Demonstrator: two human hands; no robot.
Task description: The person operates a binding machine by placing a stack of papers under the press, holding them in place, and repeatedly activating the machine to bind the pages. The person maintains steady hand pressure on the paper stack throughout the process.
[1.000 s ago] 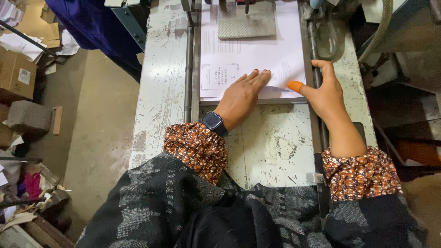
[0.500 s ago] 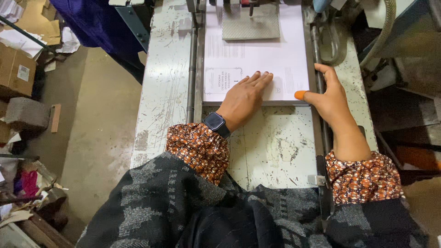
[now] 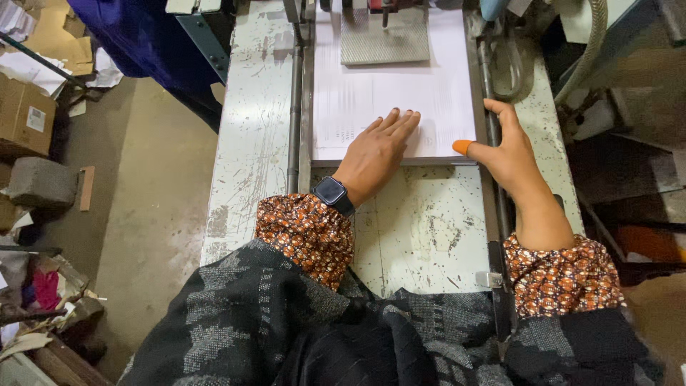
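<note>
A white stack of printed paper sheets (image 3: 379, 93) lies on a worn grey metal machine table (image 3: 421, 229). My left hand (image 3: 375, 150) rests flat on the near edge of the stack, fingers together and pointing away; a dark watch sits on its wrist. My right hand (image 3: 507, 154) is at the stack's right near corner, its fingers spread along the right side rail (image 3: 493, 129). The thumb wears an orange rubber tip and touches the paper's edge. A grey metal clamp plate (image 3: 384, 36) presses on the far part of the stack.
A vertical guide bar (image 3: 294, 107) runs along the stack's left side. A ribbed hose (image 3: 589, 50) hangs at the right. To the left, the floor holds cardboard boxes (image 3: 25, 114), a grey block (image 3: 43, 182) and paper scraps. Dark cloth (image 3: 136, 36) lies at top left.
My left hand has slid a little farther onto the sheets. My right thumb has stayed at the stack's right corner. The view has shifted slightly.
</note>
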